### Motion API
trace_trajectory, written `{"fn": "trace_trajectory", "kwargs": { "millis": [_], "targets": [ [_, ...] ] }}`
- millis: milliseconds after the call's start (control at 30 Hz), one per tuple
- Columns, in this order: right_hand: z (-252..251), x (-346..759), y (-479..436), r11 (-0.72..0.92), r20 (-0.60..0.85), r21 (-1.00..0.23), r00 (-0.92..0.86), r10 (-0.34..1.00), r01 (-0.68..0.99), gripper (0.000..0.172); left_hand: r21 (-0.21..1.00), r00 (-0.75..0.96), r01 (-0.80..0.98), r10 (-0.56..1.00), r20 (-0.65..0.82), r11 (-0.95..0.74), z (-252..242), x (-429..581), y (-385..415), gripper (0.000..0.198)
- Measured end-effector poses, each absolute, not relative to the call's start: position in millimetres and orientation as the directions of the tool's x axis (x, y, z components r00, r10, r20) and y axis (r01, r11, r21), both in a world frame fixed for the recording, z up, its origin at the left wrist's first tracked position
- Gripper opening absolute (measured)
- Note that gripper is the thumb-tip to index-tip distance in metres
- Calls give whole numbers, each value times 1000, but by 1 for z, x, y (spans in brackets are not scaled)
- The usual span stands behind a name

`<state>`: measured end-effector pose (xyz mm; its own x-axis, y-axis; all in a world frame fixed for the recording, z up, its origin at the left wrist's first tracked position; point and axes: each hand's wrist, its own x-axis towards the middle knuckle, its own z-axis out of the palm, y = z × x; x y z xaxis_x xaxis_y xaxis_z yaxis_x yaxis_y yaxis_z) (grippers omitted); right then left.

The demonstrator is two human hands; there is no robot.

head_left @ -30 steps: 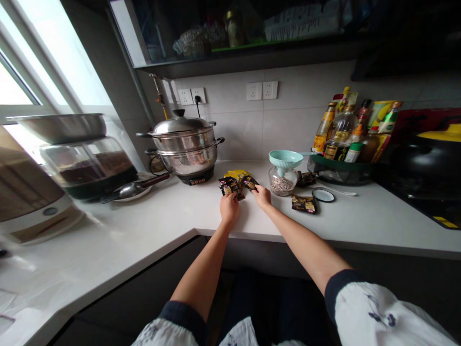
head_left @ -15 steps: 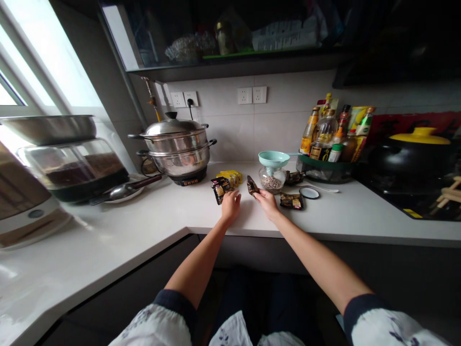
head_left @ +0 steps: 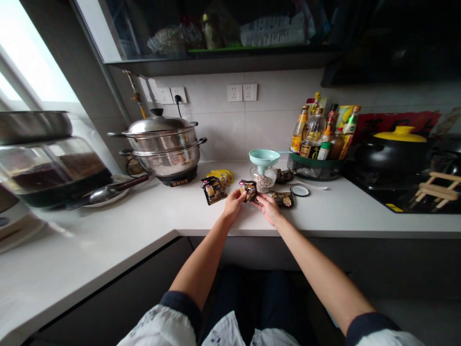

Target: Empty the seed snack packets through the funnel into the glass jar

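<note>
Between my two hands, just above the counter, is a small black-and-gold packet (head_left: 249, 189). My left hand (head_left: 234, 203) pinches its left side and my right hand (head_left: 267, 206) grips its lower right. Right behind it stands a glass jar (head_left: 265, 181), partly filled with speckled bits, with a mint-green funnel (head_left: 264, 157) set in its mouth. Left of my hands lie several black packets (head_left: 213, 192) and yellow packets (head_left: 224, 177). Another dark packet (head_left: 284, 199) lies beside my right hand, and a crumpled one (head_left: 285, 176) is by the jar.
A round lid (head_left: 299, 190) and a white spoon-like utensil (head_left: 317, 186) lie right of the jar. Behind them, a green basket (head_left: 319, 167) holds several bottles. A steel steamer pot (head_left: 162, 149) stands back left; a black pot (head_left: 394, 153) with a yellow lid is on the stove.
My left hand has moved right from beside the loose packets and taken hold of the packet in my right hand. The packet now faces me. The view has shifted slightly right.
</note>
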<state>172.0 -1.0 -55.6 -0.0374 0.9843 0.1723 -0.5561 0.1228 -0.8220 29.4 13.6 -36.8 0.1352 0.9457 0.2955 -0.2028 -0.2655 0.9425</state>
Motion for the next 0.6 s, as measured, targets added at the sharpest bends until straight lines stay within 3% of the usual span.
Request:
{"fn": "trace_trajectory", "kwargs": {
  "millis": [333,600],
  "targets": [
    [-54,169,-3,164,178,-851,20,984,-499,56,940,32,-226,962,271,-257,-35,36,11,42],
    [-46,167,-11,259,238,-801,109,965,-539,43,942,63,-154,948,311,-299,-34,50,9,47]
  ]
}}
